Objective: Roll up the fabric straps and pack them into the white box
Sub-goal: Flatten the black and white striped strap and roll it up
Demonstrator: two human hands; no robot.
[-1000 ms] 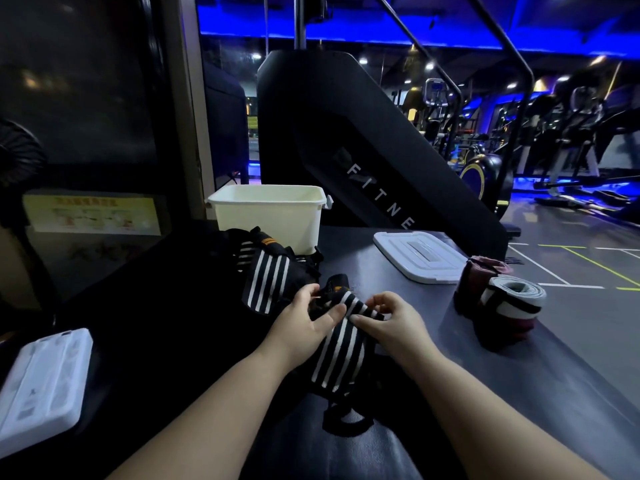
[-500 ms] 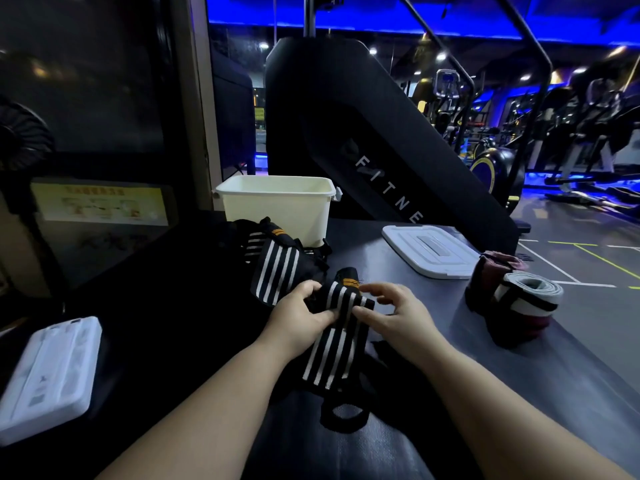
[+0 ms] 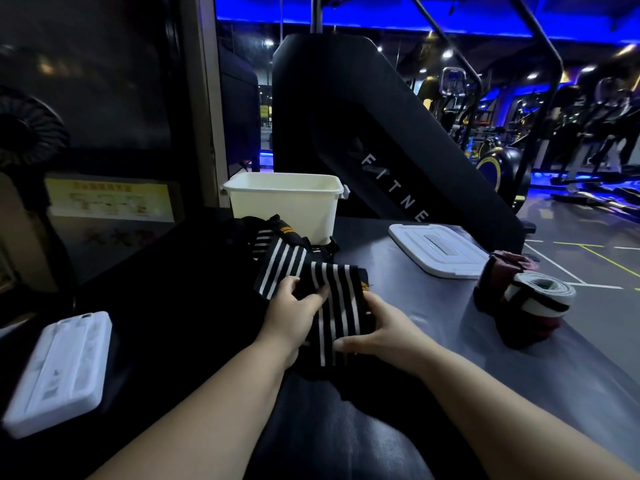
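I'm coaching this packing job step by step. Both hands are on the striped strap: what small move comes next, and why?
Probably turn the far end over to start a tight roll. The left hand and right hand both pinch the striped strap, which lies mostly flat, unlike the rolled straps on the right; the white box stands open behind.
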